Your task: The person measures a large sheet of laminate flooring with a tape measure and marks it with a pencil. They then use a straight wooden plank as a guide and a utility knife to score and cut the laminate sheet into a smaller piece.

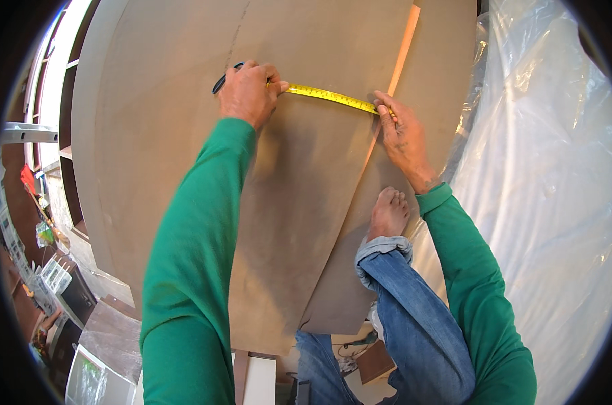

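The yellow tape measure point(329, 94) is running lengthwise left to right over the brown sheet point(292, 182). The left hand point(247, 94) is gripping one end, palm contents being unclear; the right hand point(403, 135) is pinching the other, neither being nearer.

Left hand point(247, 93) curled, palm down; right hand point(403, 135) pinching; both arms point(196, 223) stretched forward.

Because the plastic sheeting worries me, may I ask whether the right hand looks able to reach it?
Probably yes: nothing visible stands between the right hand and the plastic sheeting, though the hand would likely need to release the yellow measuring tape first.
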Action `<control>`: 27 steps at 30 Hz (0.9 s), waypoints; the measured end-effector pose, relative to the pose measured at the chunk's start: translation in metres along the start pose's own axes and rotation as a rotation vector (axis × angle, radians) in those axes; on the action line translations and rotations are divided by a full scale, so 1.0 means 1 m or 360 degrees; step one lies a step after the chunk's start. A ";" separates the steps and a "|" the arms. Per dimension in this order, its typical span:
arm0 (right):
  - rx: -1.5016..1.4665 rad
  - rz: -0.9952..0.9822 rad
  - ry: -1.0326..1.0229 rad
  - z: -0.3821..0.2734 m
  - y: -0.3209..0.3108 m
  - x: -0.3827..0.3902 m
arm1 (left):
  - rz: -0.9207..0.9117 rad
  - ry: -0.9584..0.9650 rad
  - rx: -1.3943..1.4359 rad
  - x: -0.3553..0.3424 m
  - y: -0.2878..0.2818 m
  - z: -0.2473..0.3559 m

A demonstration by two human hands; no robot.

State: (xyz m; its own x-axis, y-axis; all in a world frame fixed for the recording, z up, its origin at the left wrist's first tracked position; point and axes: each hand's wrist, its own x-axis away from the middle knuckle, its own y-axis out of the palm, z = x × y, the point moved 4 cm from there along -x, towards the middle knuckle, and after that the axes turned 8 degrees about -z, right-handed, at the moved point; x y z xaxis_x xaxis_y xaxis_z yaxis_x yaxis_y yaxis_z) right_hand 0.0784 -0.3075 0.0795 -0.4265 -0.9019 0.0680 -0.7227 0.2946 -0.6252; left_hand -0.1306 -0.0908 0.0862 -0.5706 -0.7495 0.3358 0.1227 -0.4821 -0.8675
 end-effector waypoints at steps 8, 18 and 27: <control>-0.0129 -0.0034 0.0139 0.000 0.005 0.012 | 0.0123 0.0080 -0.0012 0.012 0.008 -0.008; -0.0330 -0.0031 0.0250 0.001 0.008 0.033 | 0.0084 0.0053 -0.0041 0.030 0.013 -0.007; -0.0650 0.0234 0.0317 0.004 -0.014 0.004 | 0.0129 -0.0034 -0.0093 0.032 0.016 -0.001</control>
State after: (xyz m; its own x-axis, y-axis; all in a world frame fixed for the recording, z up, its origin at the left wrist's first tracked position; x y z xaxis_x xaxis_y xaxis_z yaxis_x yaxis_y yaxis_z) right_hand 0.0895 -0.3163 0.0851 -0.6074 -0.7750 0.1744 -0.7845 0.5506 -0.2852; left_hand -0.1481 -0.1216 0.0829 -0.5431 -0.7947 0.2710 0.1196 -0.3927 -0.9119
